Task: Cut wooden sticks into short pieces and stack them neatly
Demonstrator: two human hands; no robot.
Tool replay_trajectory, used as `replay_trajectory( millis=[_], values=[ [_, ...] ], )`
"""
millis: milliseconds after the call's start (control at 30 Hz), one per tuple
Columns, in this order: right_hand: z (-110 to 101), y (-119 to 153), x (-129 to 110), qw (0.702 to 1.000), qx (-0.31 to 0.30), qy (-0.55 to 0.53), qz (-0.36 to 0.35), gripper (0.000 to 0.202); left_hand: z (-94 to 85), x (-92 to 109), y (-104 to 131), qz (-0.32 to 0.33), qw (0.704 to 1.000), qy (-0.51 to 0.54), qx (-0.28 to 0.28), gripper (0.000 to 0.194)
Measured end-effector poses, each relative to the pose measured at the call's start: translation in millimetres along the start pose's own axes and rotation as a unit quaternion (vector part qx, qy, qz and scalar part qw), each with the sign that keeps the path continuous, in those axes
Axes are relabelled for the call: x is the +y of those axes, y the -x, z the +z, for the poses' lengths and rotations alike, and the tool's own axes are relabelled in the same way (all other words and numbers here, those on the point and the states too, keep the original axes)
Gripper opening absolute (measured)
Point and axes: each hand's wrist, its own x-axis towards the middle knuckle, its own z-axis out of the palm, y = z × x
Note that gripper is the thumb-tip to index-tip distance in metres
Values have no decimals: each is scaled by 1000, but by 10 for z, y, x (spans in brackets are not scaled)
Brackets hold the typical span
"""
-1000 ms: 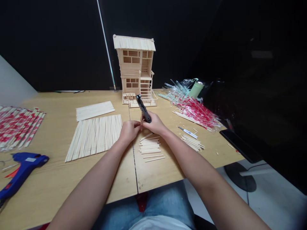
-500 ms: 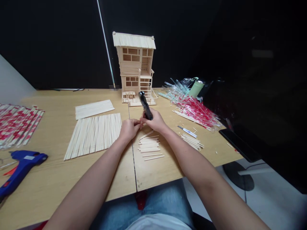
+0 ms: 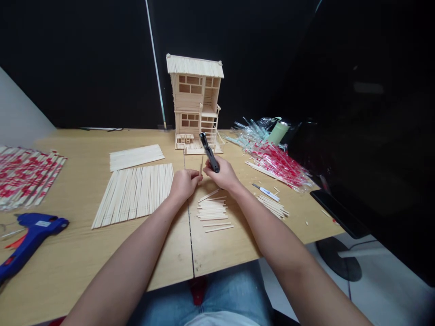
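Observation:
My left hand [image 3: 183, 184] is closed, pinching a short thin wooden stick [image 3: 201, 165] that stands nearly upright from its fingertips. My right hand [image 3: 225, 175] is wrapped round a black hand tool [image 3: 210, 154] with a rounded top end; its exact kind is unclear. Both hands are close together above the table, the tool just right of the stick. Nearer my body, a pile of short cut sticks [image 3: 212, 209] lies between my forearms. Left of my left hand is a wide panel of sticks laid side by side [image 3: 136, 192].
A two-storey stick model house [image 3: 188, 102] stands behind my hands. A smaller panel [image 3: 136, 157], blue glue gun [image 3: 42, 225] and patterned stick packs [image 3: 29, 176] lie left. To the right are a craft knife [image 3: 267, 192], more short sticks [image 3: 273, 206], plastic wrappers [image 3: 277, 163] and a green bottle [image 3: 279, 132].
The stick now shows upright in my left fingers, and my right hand with the tool has drawn slightly right, away from the left. The whole view has shifted a little.

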Motion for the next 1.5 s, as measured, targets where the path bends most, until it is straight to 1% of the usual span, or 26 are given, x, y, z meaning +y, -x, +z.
replay_trajectory(
  millis=[67, 100, 167, 233, 333, 500, 633, 767, 867, 1033, 1167, 1267, 1367, 1433, 1500],
  values=[
    [-83, 16, -74, 996, 1, 82, 35, 20, -61, -19, 7, -8, 1000, -9, 16, 26],
    [-122, 27, -105, 991, -11, 121, 54, 23, -92, -31, 12, -12, 1000, -15, 19, 26],
    [-179, 56, -148, 977, -53, 189, 79, 29, -144, -45, 23, -16, 999, -30, 23, 26],
    [-198, 88, -165, 965, -95, 231, 85, 35, -179, -37, 33, -14, 998, -53, 24, 26],
    [-170, 132, -170, 955, -126, 254, 89, 42, -200, 13, 42, -21, 995, -98, 19, 25],
    [-136, 180, -194, 947, -140, 273, 96, 48, -201, 101, 55, -42, 984, -170, -3, 28],
    [-167, 215, -239, 928, -165, 318, 105, 52, -216, 115, 67, -55, 970, -237, -24, 30],
    [-175, 225, -273, 904, -160, 383, 103, 54, -238, 102, 72, -41, 957, -284, -32, 31],
    [-139, 216, -275, 890, -155, 418, 92, 46, -247, 92, 73, -38, 951, -303, -35, 31],
    [-17, 211, -247, 891, -150, 415, 104, 29, -273, 61, 78, -39, 945, -322, -32, 32],
    [38, 230, -226, 897, -144, 403, 112, 25, -298, 59, 86, -37, 943, -329, -36, 30],
    [-6, 268, -216, 896, -139, 403, 123, 24, -283, 92, 102, -25, 947, -318, -36, 30],
    [-114, 329, -223, 892, -136, 411, 133, 25, -235, 150, 119, 8, 952, -304, -28, 29],
    [-191, 373, -238, 886, -127, 425, 137, 31, -200, 196, 122, 29, 955, -296, -21, 29],
    [-246, 412, -251, 879, -109, 442, 141, 41, -177, 237, 119, 45, 956, -291, -15, 28]
  ],
)
